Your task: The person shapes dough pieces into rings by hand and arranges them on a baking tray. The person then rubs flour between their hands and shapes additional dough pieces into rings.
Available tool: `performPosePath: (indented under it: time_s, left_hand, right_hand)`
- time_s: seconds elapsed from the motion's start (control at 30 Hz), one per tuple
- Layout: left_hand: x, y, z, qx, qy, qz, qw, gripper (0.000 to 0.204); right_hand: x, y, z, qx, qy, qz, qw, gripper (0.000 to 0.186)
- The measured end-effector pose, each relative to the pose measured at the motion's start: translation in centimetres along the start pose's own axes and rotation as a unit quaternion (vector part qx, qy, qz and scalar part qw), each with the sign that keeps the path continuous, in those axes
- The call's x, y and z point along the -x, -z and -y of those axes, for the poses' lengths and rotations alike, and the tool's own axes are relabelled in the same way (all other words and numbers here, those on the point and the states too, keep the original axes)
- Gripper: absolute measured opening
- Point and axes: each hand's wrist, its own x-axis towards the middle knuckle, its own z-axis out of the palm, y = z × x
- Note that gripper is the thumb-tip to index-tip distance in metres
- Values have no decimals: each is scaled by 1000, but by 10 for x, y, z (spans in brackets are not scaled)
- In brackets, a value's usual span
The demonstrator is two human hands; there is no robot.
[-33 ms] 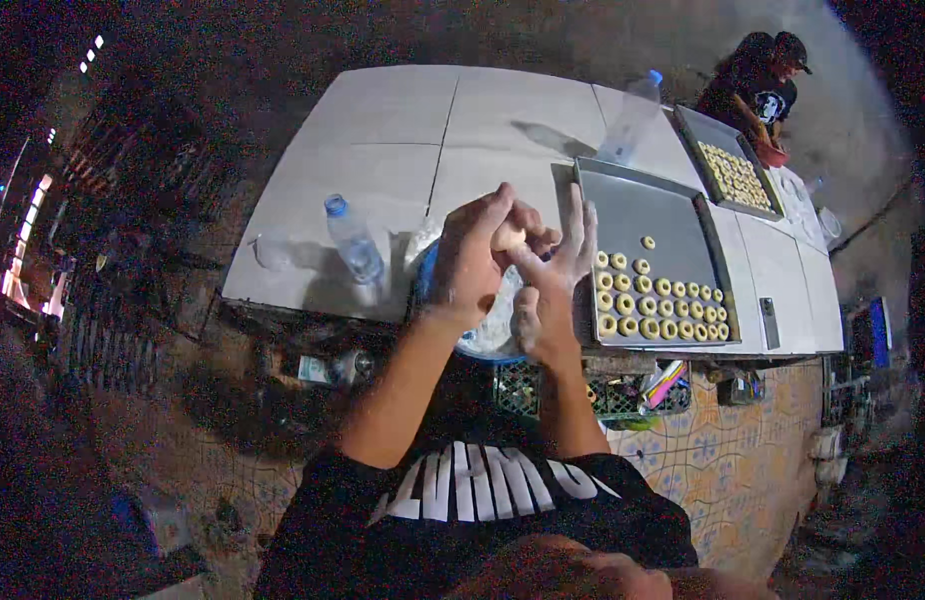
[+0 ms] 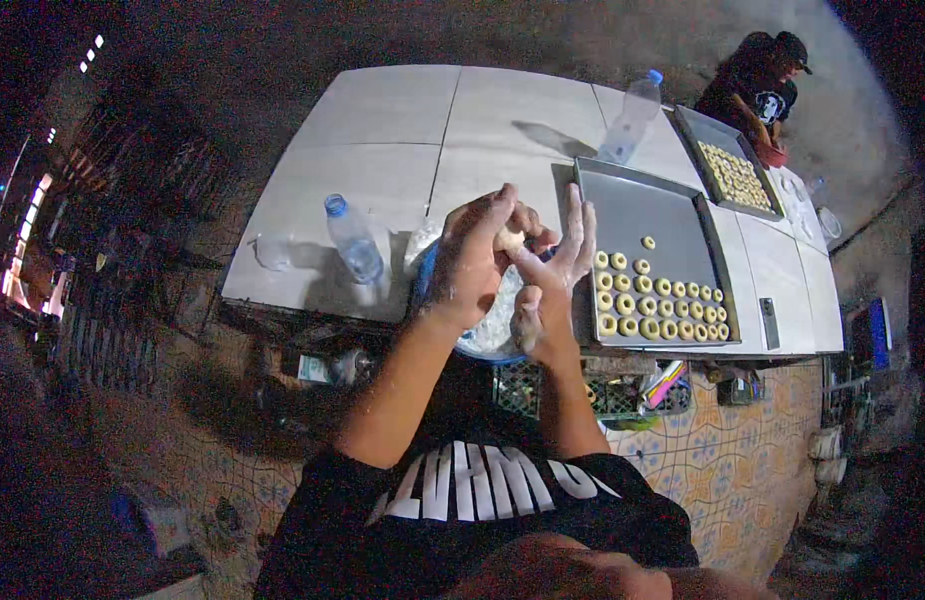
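My left hand (image 2: 473, 255) is closed around a small pale lump of dough (image 2: 510, 238), held above a blue basin (image 2: 423, 285) of white flour-like powder (image 2: 498, 315). My right hand (image 2: 555, 280) meets it from the right; one finger presses against the dough while other fingers stretch up and apart. Both hands are dusted white. Just right of them lies a metal baking tray (image 2: 653, 195) with rows of small ring-shaped dough pieces (image 2: 666, 306) at its near end. Fingers hide part of the lump.
On the white tiled table (image 2: 373, 110) stand a small water bottle (image 2: 355, 240) at left and a larger bottle (image 2: 633, 115) behind the tray. A phone (image 2: 770, 322) lies near the right edge. A second filled tray (image 2: 743, 170) and a person (image 2: 753, 90) holding a red bowl are at far right.
My right hand's raised fingers have shifted very slightly beside the dough. Everything else looks the same.
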Motion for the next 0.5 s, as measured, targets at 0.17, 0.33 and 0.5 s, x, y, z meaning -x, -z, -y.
performPosePath:
  time_s: [0.17,0.33,0.5]
  left_hand:
    - [-2,2,9,-3,-50,9,999,31]
    - [-7,11,13,-40,-69,1,997,23]
    - [-8,13,15,-293,-169,-14,941,12]
  right_hand:
    - [9,-14,3,-573,-270,22,773,97]
    - [8,-6,3,-688,-340,60,638,101]
    - [8,-14,-4,-435,-226,17,872,100]
